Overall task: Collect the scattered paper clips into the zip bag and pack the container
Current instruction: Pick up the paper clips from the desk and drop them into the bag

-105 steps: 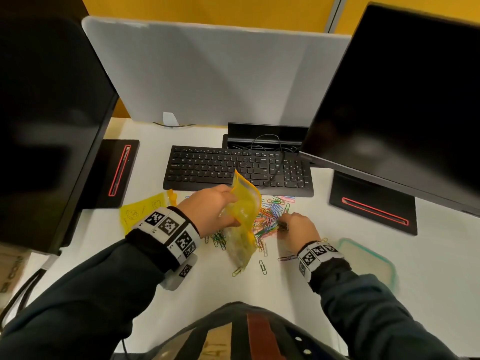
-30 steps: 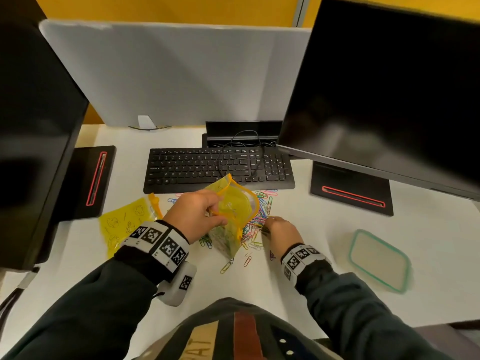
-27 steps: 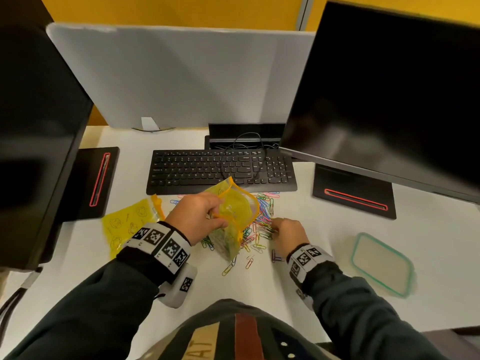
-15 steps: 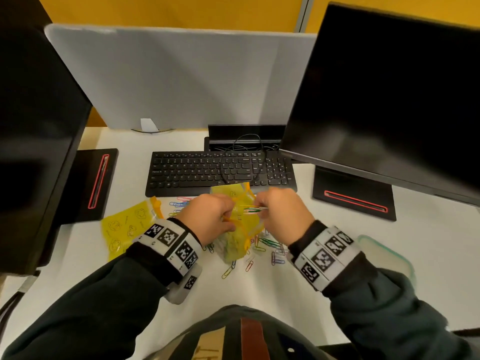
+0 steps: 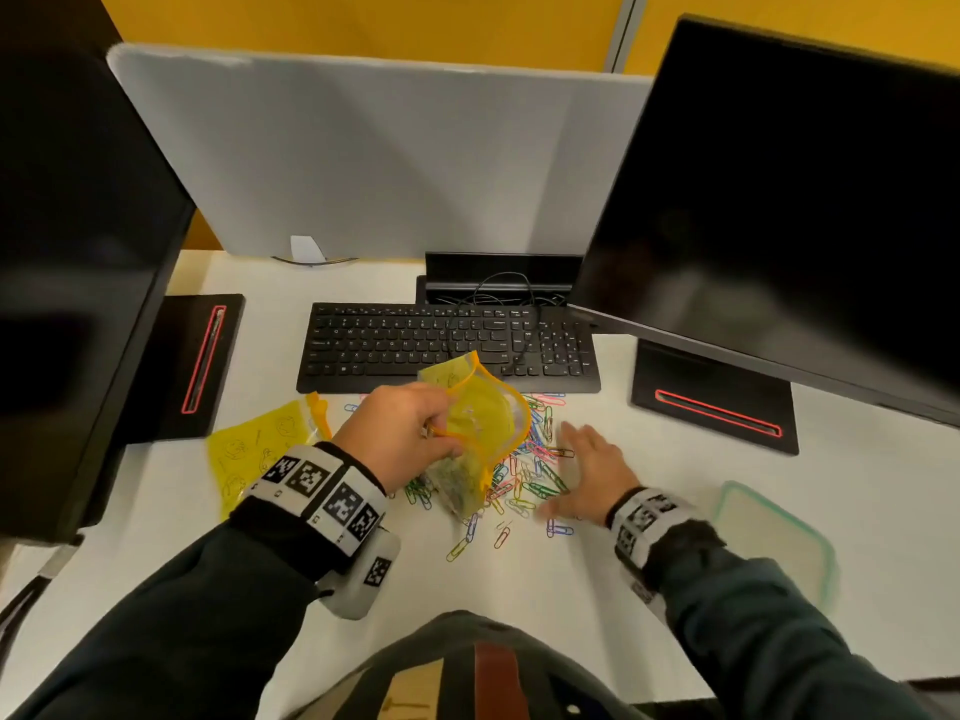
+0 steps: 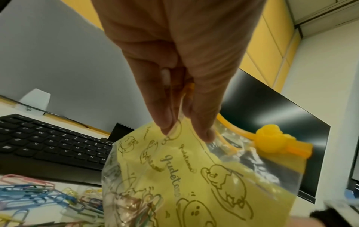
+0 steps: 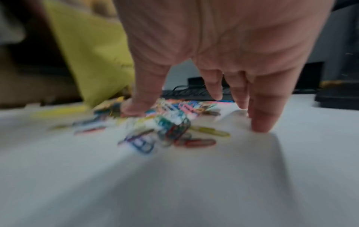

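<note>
My left hand (image 5: 400,433) pinches the rim of a yellow zip bag (image 5: 480,433) and holds it upright over the desk with its mouth gaping. In the left wrist view thumb and fingers (image 6: 186,122) clamp the bag (image 6: 174,176), which has several clips at its bottom and an orange slider (image 6: 272,141). Coloured paper clips (image 5: 524,475) lie scattered on the white desk just right of the bag. My right hand (image 5: 587,470) lies spread over the pile's right side, fingers (image 7: 262,119) straight and touching the desk beside the clips (image 7: 170,127).
A black keyboard (image 5: 447,348) lies behind the clips. Two dark monitors (image 5: 779,200) flank the desk, their stand bases (image 5: 711,407) on it. A second yellow bag (image 5: 254,449) lies flat at the left. A clear container with a green rim (image 5: 779,537) sits at the right.
Half a second ago my right hand was up at the bag's mouth with clips in its fingers. Now it is back down on the pile, spread and holding nothing.
</note>
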The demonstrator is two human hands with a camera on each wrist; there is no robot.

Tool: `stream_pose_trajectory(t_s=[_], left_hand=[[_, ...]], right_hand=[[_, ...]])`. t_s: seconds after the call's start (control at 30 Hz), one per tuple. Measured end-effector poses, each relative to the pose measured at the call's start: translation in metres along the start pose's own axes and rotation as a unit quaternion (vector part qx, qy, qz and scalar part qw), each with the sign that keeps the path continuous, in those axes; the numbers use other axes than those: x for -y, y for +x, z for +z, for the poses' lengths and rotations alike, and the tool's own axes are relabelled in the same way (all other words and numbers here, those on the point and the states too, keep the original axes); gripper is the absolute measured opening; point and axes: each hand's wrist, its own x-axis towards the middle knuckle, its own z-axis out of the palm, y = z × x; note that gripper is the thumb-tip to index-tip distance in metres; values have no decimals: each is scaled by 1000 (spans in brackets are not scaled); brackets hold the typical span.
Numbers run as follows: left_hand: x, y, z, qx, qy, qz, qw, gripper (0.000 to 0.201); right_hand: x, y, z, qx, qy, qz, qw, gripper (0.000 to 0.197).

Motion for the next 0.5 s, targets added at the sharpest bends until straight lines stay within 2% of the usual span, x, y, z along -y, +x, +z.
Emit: stream_pose_trajectory(t_s=[0.03,0.1,0.3,0.37,0.5], left_hand=[[1,0,0,-1,1,-3,1000,37],[0,-1,1,0,3,-9,1000,38],[-1,-5,1,11,3,-14,1000,42],[-1,-4,0,7,3,-15,1000,41],[-1,-3,2,4,5,-12,1000,45]], right_hand=[[2,0,9,23,-47,-17,998,120],[9,1,23,21,-100,-49,994,116],[19,3,43,-84,-65,-105,989,47],[20,1,46,-105,-57,-113,986,35],[24,-2,45,-113,-45,-110,986,25]])
